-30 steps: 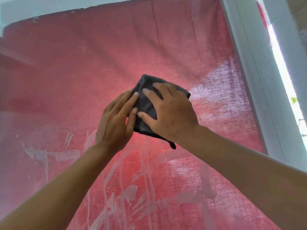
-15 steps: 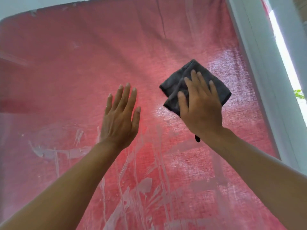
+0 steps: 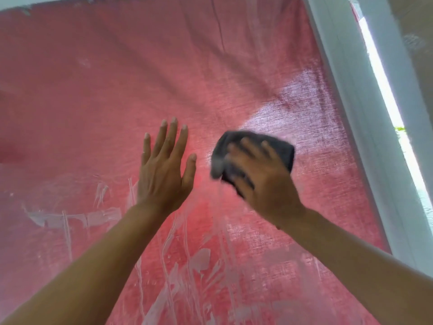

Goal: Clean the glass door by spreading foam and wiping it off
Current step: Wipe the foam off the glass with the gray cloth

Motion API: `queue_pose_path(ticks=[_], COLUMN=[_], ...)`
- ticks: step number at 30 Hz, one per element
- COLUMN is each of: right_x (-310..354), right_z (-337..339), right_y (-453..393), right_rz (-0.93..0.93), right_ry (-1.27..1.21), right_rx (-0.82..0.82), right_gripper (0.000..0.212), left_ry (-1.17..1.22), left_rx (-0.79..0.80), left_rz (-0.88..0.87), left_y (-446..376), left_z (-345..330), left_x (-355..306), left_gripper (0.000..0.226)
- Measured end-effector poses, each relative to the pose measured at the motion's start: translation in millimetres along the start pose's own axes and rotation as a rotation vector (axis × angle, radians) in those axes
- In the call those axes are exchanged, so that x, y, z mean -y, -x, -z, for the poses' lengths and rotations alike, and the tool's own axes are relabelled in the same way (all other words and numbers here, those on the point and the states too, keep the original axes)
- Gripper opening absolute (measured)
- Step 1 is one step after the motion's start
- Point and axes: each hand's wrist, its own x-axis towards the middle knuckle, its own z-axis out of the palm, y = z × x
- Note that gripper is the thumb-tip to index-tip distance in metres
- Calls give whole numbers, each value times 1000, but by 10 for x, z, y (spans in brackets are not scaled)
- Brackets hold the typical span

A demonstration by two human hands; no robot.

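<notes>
The glass door (image 3: 145, 66) fills the view, with a red fabric hanging behind it. White foam streaks (image 3: 93, 216) run across its lower half; the upper half looks mostly free of foam. My left hand (image 3: 164, 170) lies flat on the glass with its fingers straight and pointing up, holding nothing. Just to its right, my right hand (image 3: 264, 181) presses a folded dark grey cloth (image 3: 278, 148) against the glass with spread fingers. That hand and the cloth are blurred by motion.
A white door frame (image 3: 351, 113) runs down the right side, with a bright strip of daylight (image 3: 384, 102) beyond it. The door's white top edge (image 3: 35, 2) shows at the upper left.
A second ago both hands were on the cloth. My left hand came off and now lies flat on the glass. My right hand swept the cloth up to the right, then back down-left.
</notes>
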Motion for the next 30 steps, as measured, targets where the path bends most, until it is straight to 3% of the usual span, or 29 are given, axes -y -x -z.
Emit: queue_pose_path(ticks=[2, 3, 7, 9, 11, 14, 16, 17, 20, 22, 24, 27, 29, 30], right_x=[-15, -69, -277, -244, -126, 26, -58, -111, -262, -233, -126, -43, -151, -192], right_z=[36, 66, 155, 136, 58, 8, 71, 95, 144, 125, 82, 109, 188, 205], right_y=[145, 118, -342, -471, -298, 243, 332, 252, -193, -356, -180, 345, 428, 368], right_rz=[159, 146, -352, -448, -305, 121, 226, 187, -227, -371, -248, 172, 249, 186], right_ry=[0, 5, -34, -45, -29, 3, 19, 30, 21, 15, 33, 57, 77, 81], right_rx=[88, 88, -171, -242, -157, 74, 141, 120, -82, -151, -85, 130, 189, 155], right_gripper=[35, 35, 41, 44, 41, 36, 36, 35, 39, 42, 42, 39, 38, 37], left_ry=[-9, -12, -23, -28, -22, -23, -23, -24, -25, -29, -28, -22, -24, -28], left_rx=[4, 5, 18, 8, -7, -9, 0, 4, 7, 1, -12, -30, -26, -21], left_rz=[6, 7, -4, -6, -5, 3, 9, 15, 21, 15, -1, -11, -9, -7], left_y=[16, 19, 20, 22, 26, 24, 23, 23, 62, 127, 201, 275, 284, 285], left_z=[-13, -15, -11, -14, -20, -20, -12, -5, -4, -21, -45, -64, -65, -63], left_x=[-6, -8, -1, -1, -4, -17, -28, -32, -57, -72, -77, -83, -86, -88], left_gripper=[63, 63, 64, 64, 63, 64, 64, 64, 64, 63, 62, 61, 60, 60])
